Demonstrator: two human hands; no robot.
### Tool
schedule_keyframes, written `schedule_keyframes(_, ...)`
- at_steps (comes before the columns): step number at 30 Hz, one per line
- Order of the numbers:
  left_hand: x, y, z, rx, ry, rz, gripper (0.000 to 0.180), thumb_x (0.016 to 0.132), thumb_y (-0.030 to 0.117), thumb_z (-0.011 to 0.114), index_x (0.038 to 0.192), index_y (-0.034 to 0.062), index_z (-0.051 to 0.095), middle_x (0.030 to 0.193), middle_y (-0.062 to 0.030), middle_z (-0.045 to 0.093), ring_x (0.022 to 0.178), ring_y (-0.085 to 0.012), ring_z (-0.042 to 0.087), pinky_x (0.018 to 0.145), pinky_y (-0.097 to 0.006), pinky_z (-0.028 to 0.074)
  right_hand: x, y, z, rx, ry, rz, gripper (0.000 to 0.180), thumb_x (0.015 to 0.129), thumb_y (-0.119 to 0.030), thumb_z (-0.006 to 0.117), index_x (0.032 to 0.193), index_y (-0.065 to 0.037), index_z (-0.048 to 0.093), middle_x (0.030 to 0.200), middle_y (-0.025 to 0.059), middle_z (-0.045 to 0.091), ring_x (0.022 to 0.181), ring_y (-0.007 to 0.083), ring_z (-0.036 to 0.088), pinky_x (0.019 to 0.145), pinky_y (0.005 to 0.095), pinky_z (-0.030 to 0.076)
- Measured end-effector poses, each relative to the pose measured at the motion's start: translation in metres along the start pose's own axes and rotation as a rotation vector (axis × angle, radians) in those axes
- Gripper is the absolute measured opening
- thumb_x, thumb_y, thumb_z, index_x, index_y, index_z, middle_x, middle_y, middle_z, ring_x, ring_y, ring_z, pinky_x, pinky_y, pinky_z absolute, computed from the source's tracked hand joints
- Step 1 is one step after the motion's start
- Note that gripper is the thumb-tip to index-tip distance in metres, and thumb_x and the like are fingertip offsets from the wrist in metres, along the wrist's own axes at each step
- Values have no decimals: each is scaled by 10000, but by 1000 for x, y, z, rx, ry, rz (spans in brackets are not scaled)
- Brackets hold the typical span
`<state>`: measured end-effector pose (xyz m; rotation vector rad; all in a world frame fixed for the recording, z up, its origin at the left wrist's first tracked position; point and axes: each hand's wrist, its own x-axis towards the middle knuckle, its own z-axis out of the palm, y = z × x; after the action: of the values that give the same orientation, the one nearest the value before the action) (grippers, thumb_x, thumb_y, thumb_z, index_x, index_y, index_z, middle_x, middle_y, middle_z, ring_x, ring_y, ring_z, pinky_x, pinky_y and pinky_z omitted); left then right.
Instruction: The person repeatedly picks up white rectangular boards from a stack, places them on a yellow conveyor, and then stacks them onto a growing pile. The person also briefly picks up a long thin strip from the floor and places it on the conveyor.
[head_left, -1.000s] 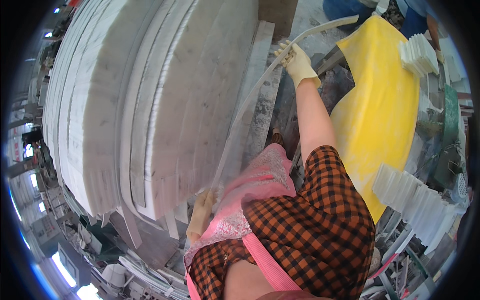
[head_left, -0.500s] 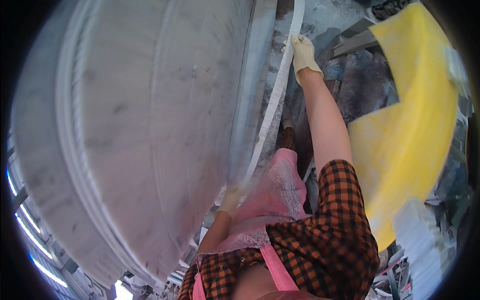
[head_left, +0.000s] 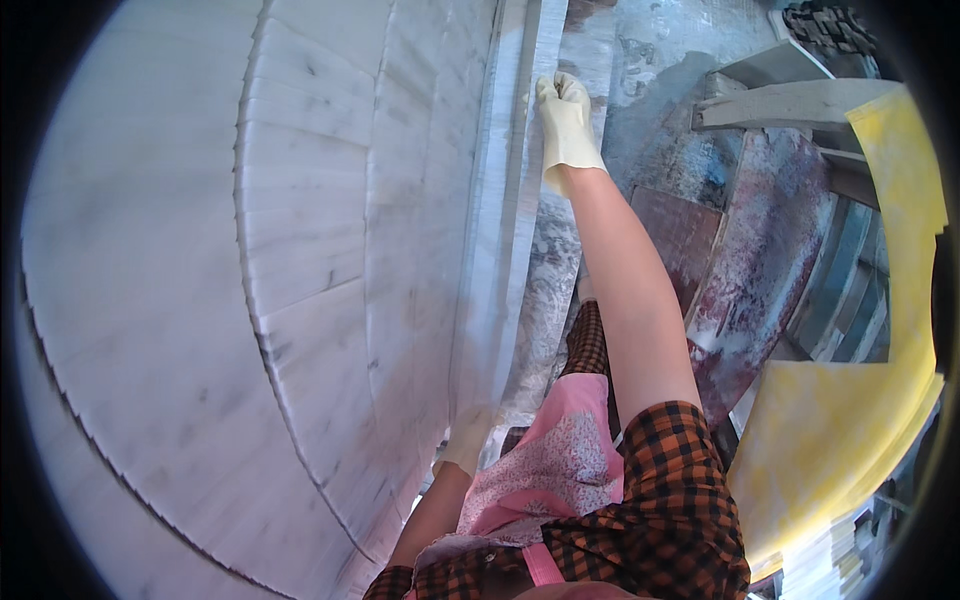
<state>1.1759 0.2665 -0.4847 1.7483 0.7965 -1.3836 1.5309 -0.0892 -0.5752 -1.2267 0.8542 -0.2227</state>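
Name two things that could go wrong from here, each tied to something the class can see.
Pinching: the gloved right hand is at the edge of the pale strip, close beside the white slab stack, so it might get caught between them.

Breakage: the pale strip looks long and narrow, so it could crack if bent or knocked against the stack.

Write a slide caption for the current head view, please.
Gloved left hand and right hand along a long pale strip beside grey-streaked white stone slabs.

Cream gloves, orange-and-black checked shirt, pink apron with speckled pale panel, white-blotched yellow sheet, grey-streaked white slabs
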Motion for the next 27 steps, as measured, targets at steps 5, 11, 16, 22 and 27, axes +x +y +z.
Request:
schedule_keyframes(5, -9, 9, -4, -24, 12, -34, 393, 1038, 295, 561, 1253, -15, 670, 1117, -63, 704, 1022, -155, 635, 902, -289, 480, 5, 16, 7, 31, 25, 121, 184, 1037, -157, 559, 960, -13, 643, 791, 64, 665, 652, 122, 581, 560, 314, 442)
schedule_keyframes(11, -1, -14, -2, -65, -19, -56, 402, 1041, 292, 564, 1270, -26, 654, 1144, -92, 720, 1049, -169, 660, 933, -288, 483, 3, 19, 7, 118, 43, 265, 196, 1035, -142, 549, 923, 9, 608, 843, 105, 670, 679, 150, 603, 578, 354, 474)
schedule_keyframes(16, -1, -10, -3, -94, 3, -21, 395, 1042, 276, 560, 1268, -35, 649, 1151, -106, 720, 1075, -178, 667, 943, -293, 486, 25, 34, 8, -269, 30, 103, 196, 980, -153, 588, 1001, 42, 589, 935, 189, 696, 827, 293, 679, 729, 438, 527)
schedule_keyframes(22, -5, 18, 5, 258, 153, -54, 425, 1015, 349, 535, 1224, 17, 700, 1165, -103, 732, 1098, -180, 675, 953, -315, 486, -9, 29, -18, -635, 53, -509, 377, 973, -172, 590, 1318, -21, 597, 1246, 199, 666, 1147, 324, 635, 950, 413, 500)
schedule_keyframes(27, 3, 24, 9, 17, 43, -49, 519, 1003, 471, 490, 1273, 83, 702, 1192, -99, 735, 1140, -241, 669, 1009, -373, 462, -79, 47, -42, -1285, -228, -898, 634, 1017, -361, 571, 1502, 24, 436, 1493, 221, 501, 1447, 354, 411, 1205, 510, 304)
